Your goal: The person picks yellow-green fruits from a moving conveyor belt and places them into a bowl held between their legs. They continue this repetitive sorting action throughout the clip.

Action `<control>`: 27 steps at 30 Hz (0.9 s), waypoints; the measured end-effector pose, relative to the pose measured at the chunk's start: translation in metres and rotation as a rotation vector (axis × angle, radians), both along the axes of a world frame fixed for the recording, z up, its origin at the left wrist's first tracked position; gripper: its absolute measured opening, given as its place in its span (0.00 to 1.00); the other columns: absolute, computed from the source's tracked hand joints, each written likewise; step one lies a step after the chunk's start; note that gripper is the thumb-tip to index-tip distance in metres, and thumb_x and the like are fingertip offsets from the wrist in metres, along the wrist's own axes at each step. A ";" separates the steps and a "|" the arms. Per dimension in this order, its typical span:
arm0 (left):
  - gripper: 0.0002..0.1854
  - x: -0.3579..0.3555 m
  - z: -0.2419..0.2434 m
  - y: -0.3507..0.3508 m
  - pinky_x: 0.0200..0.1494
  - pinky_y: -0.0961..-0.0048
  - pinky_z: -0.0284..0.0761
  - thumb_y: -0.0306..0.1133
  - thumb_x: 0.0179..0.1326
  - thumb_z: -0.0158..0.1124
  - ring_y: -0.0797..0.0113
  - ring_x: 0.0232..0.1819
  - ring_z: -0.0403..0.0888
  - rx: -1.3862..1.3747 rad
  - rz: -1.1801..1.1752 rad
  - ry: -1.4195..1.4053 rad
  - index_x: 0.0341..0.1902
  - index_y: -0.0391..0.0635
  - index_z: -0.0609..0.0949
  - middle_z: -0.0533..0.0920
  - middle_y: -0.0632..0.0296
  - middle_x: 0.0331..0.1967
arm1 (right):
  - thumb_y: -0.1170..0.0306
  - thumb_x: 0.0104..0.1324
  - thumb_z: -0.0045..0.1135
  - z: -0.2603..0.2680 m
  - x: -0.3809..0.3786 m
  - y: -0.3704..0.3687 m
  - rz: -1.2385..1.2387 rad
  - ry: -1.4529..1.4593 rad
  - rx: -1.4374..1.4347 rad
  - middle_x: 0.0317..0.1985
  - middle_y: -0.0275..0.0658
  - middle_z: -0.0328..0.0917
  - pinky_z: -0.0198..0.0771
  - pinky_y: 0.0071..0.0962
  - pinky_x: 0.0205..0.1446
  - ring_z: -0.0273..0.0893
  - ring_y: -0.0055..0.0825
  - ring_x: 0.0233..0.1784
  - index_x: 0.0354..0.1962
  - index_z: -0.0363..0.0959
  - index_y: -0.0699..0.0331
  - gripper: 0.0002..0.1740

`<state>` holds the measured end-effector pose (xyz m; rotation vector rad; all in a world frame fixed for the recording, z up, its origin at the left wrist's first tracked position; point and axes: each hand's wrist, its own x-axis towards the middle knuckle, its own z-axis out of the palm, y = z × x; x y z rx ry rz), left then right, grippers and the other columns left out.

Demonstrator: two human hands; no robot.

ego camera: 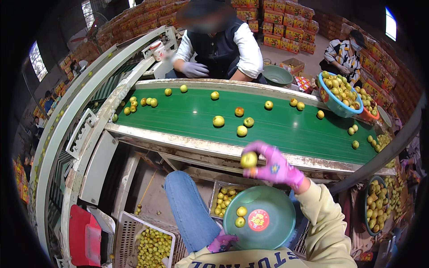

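My right hand (273, 164), in a pink patterned glove, holds a yellow-green jujube-like fruit (249, 159) between thumb and fingers, above the near rail of the conveyor. A green plastic basin (281, 214) rests at my lap with two fruits (240, 216) and a round red label inside. At the basin's lower left rim lies my left hand (223, 242), gloved in pink; its fingers are partly hidden there. Beyond, the green conveyor belt (187, 114) carries scattered fruits, some yellow-green, some with brown patches.
A person (218, 50) with grey gloves sits across the belt. A blue basin (338, 107) heaped with fruit stands at the belt's right. A white crate (171, 246) of fruit is at lower left, a small box (213, 197) of fruit behind my basin. A grey pole (378, 142) slants at right.
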<state>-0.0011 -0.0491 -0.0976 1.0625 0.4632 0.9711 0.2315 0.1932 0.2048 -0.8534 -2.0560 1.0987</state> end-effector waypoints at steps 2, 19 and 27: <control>0.33 0.002 0.005 0.005 0.62 0.61 0.69 0.56 0.69 0.53 0.58 0.59 0.75 0.004 -0.009 -0.026 0.56 0.33 0.78 0.77 0.51 0.57 | 0.63 0.60 0.68 -0.020 0.009 -0.025 0.247 -0.212 0.115 0.49 0.43 0.76 0.72 0.37 0.58 0.76 0.39 0.54 0.54 0.71 0.60 0.27; 0.17 0.013 0.084 0.038 0.51 0.72 0.73 0.23 0.61 0.58 0.69 0.48 0.79 -0.760 -0.099 0.385 0.55 0.39 0.76 0.82 0.59 0.44 | 0.67 0.65 0.53 -0.010 0.026 -0.001 -0.117 -0.358 0.221 0.38 0.45 0.78 0.74 0.41 0.43 0.79 0.45 0.39 0.40 0.75 0.60 0.09; 0.20 0.025 0.069 0.036 0.53 0.70 0.73 0.20 0.55 0.58 0.65 0.47 0.80 -0.674 0.092 -0.042 0.53 0.38 0.76 0.83 0.58 0.43 | 0.59 0.62 0.60 -0.049 0.054 0.111 -0.475 -0.768 0.336 0.48 0.51 0.74 0.74 0.43 0.50 0.77 0.51 0.47 0.57 0.70 0.61 0.27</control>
